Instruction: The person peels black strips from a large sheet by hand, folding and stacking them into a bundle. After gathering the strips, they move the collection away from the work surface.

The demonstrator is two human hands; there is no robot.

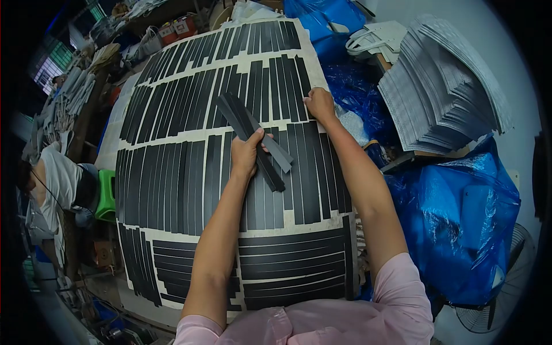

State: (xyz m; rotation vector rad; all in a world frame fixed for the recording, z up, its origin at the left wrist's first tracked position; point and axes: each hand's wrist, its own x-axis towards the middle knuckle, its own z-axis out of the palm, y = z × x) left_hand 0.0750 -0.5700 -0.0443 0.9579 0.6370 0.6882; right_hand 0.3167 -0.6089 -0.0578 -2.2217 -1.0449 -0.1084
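My left hand point(245, 154) is closed round a loose bundle of flat strips point(238, 115), black and dark grey, which fan out above and below the fist. My right hand point(319, 104) is at the right edge of the pale board point(318, 72), its fingers curled together beside the ends of the black strips point(303, 75) lying there. Whether a strip is pinched in those fingers is hidden. Under both arms, many more black strips point(167, 184) cover the board in rows, mostly side by side with narrow gaps.
Blue plastic-wrapped bundles point(454, 224) line the right side, below a tall stack of grey sheets point(443, 86). A fan point(517, 247) stands at lower right. On the left, a person in a white top point(60, 178) is beside a green stool point(106, 195). Bags point(150, 43) lie at the back.
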